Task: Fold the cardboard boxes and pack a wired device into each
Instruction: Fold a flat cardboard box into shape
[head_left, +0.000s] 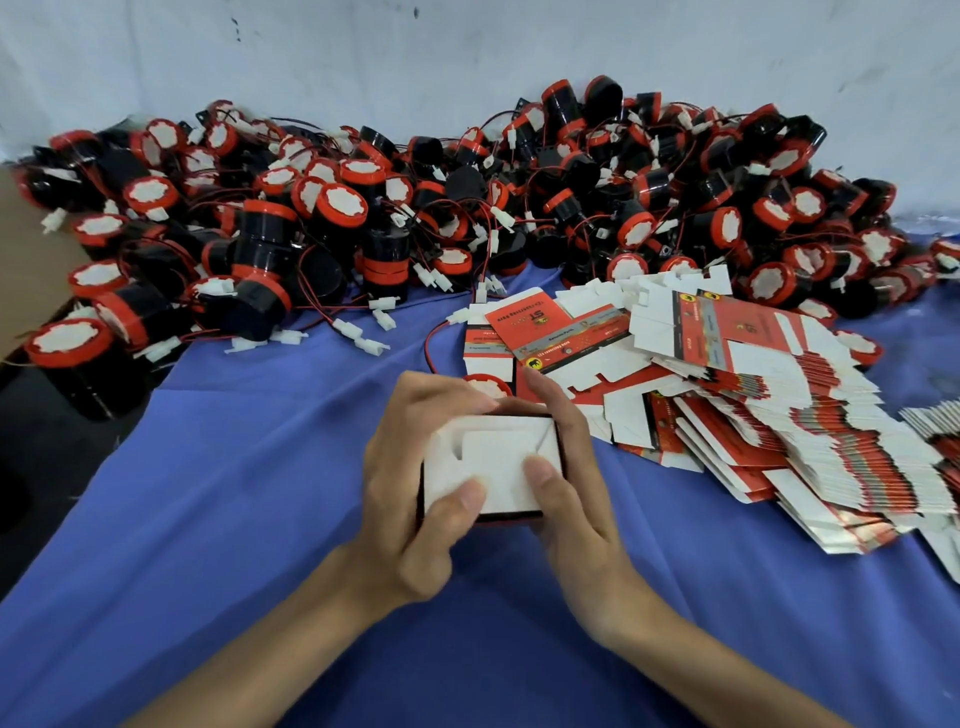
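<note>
Lower centre of the frame, a small cardboard box (493, 462) sits between both hands over the blue-covered table (234, 519), white flaps facing up. Left hand (410, 499) curls round its left side and right hand (576, 504) grips the right, both thumbs pressing on the flaps. Huge pile of red-and-black wired devices (363, 208) fills the upper frame, with flat boxes (779, 415) heaped at middle right.

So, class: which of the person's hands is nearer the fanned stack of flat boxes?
Right. The right hand grips the right side of the folded box, with the stack of flat boxes just to its right; the left hand grips the box's left side, farther away.
</note>
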